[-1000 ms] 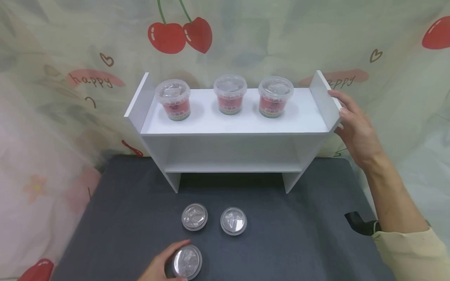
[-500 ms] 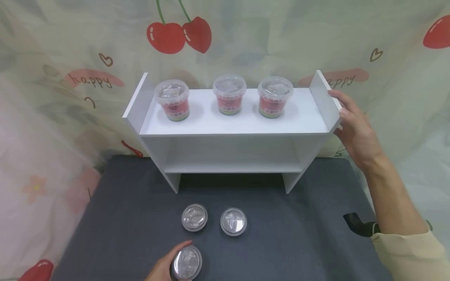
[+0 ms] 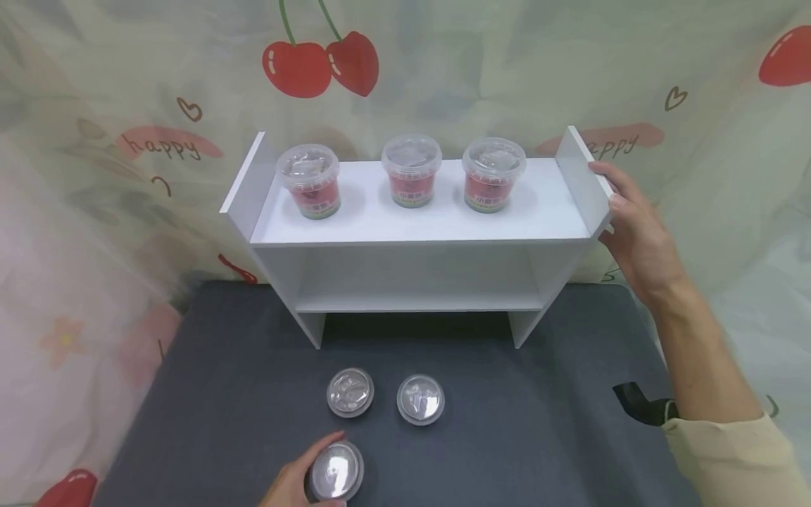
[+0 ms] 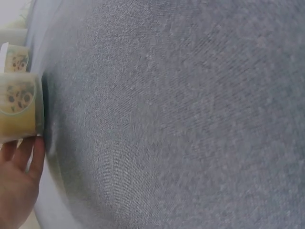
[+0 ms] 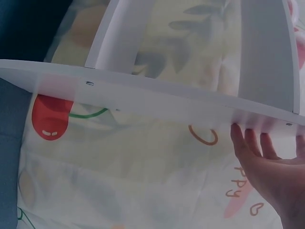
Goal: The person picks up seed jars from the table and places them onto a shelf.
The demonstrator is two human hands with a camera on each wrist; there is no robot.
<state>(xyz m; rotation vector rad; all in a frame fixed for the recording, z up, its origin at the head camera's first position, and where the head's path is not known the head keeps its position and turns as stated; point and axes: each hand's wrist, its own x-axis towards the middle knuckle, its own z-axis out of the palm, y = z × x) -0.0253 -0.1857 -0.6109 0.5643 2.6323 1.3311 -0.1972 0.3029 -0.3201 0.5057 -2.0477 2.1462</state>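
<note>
My left hand (image 3: pixel 291 479) grips a small round plastic tub (image 3: pixel 336 470) with a clear lid, near the front of the table. In the left wrist view the tub (image 4: pixel 19 107) shows yellow contents and a printed side, with fingers (image 4: pixel 37 157) against it. Two similar lidded tubs, one on the left (image 3: pixel 350 392) and one on the right (image 3: pixel 421 399), stand just beyond. My right hand (image 3: pixel 646 243) touches the right side panel of a white shelf (image 3: pixel 418 229). In the right wrist view, its fingertips (image 5: pixel 237 130) press the panel's outer face (image 5: pixel 167 102).
Three clear-lidded tubs with red and green labels stand on the upper board: left (image 3: pixel 310 182), middle (image 3: pixel 412 170) and right (image 3: pixel 493 174). The shelf stands on a dark grey table (image 3: pixel 538 422). A patterned cloth (image 3: pixel 469 70) hangs behind it.
My left hand shifts slightly around the tub, which stays in almost the same place. The right hand stays against the shelf panel, and the other tubs have not moved.
</note>
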